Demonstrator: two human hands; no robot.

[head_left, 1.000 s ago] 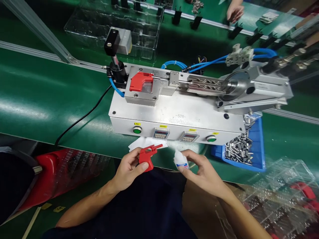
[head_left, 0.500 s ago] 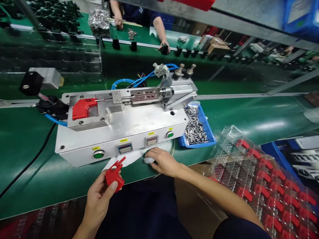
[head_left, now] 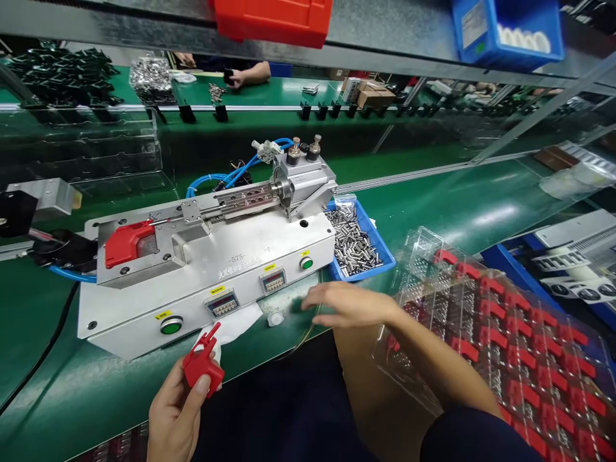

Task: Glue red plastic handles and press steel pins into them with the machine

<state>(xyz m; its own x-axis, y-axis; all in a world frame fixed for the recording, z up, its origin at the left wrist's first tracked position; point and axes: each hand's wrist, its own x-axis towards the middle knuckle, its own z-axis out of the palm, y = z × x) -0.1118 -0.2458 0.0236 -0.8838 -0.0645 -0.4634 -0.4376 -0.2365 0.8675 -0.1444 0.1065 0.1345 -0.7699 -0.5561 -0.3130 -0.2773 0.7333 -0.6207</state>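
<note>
head view: left fingers (head_left: 199, 390) hold a red part (head_left: 196, 367), right fingers (head_left: 318, 295) spread near the machine (head_left: 260, 240) marked "-575-".

Light is glaring off the green bench (head_left: 474, 221) at three o'clock and brightening the machine base (head_left: 250, 260) at eight. Shadow is pooling below the far bench (head_left: 289, 90) at twelve. Slight blur is softening the right hand (head_left: 349, 303) near five; wide-angle distortion is stretching the edges.

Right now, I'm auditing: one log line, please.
left hand: holding red part | right hand: open, near blue bin | white bottle: on bench
</note>
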